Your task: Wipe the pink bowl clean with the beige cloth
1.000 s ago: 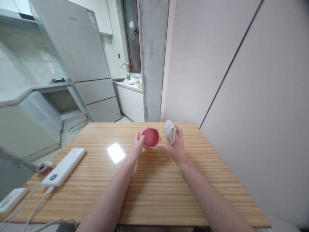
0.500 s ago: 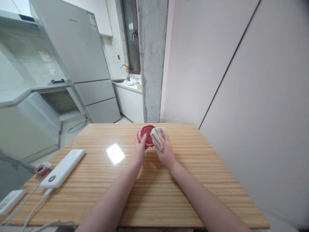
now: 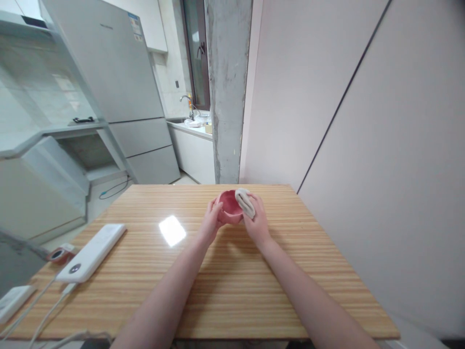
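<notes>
A pink bowl (image 3: 230,206) with a wavy rim is held over the far part of the wooden table (image 3: 290,300), its inside tilted partly toward me. My left hand (image 3: 212,218) grips the bowl's left side, thumb at the rim and fingers behind the wall. In my right hand (image 3: 258,223) is a folded light grey cloth (image 3: 245,202), pressed against the bowl's right rim. The fingertips of the right hand are partly hidden behind the cloth.
At the table's left lie a white power bank (image 3: 92,252) with cables, a reddish-brown roll-like object (image 3: 60,255) and a white power strip (image 3: 15,301). Beyond the table stand a fridge (image 3: 105,72) and a concrete pillar (image 3: 229,92). A pale wall (image 3: 392,160) runs along the right.
Both hands have moved slightly right with the bowl. The bowl has tilted, showing more of its near outer wall. The cloth has moved along with it at the right rim.
</notes>
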Demonstrator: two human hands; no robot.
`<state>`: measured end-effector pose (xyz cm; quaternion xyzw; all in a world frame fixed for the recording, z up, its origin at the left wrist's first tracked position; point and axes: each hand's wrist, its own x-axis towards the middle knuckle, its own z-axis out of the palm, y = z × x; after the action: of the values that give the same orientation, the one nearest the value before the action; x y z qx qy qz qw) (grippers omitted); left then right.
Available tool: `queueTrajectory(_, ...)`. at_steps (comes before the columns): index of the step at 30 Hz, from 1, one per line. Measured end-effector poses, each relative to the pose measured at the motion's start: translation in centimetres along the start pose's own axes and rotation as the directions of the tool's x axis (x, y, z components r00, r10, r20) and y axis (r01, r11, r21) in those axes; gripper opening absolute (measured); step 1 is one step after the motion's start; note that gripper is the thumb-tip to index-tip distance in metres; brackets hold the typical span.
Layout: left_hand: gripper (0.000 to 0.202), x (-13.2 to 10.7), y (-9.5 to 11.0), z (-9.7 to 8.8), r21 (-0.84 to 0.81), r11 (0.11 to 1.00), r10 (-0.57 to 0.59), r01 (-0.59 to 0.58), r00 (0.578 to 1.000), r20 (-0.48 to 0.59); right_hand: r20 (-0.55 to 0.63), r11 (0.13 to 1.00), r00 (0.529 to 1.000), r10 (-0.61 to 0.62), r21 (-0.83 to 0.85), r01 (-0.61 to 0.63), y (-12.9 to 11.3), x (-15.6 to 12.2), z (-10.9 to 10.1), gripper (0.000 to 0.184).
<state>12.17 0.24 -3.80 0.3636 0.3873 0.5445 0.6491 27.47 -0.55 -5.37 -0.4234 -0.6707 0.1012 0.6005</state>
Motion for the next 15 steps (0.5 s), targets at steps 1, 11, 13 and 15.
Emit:
queueTrajectory(1,0.055,0.0,0.0,0.0,-0.032,0.999,0.014,-0.013,1.000,0.024,-0.025,1.000,1.000,0.015,0.002,-0.015,-0.1,-0.1,0.1,0.032)
queueTrajectory(11,0.047,-0.2,-0.5,-0.5,0.089,0.948,-0.318,0.306,0.921,0.223,-0.010,0.998,0.999,0.049,0.031,-0.049,1.9,0.7,-1.2,0.019)
queueTrajectory(13,0.052,-0.1,-0.8,-0.2,0.028,0.973,-0.231,0.230,0.959,0.164,-0.031,0.998,0.998,0.054,0.016,-0.054,1.6,0.5,-0.7,0.021)
queueTrajectory(15,0.065,-0.2,-0.9,0.1,-0.033,0.991,-0.126,0.131,0.984,0.123,-0.080,0.997,0.994,0.072,0.017,-0.071,1.3,0.2,-0.2,0.028)
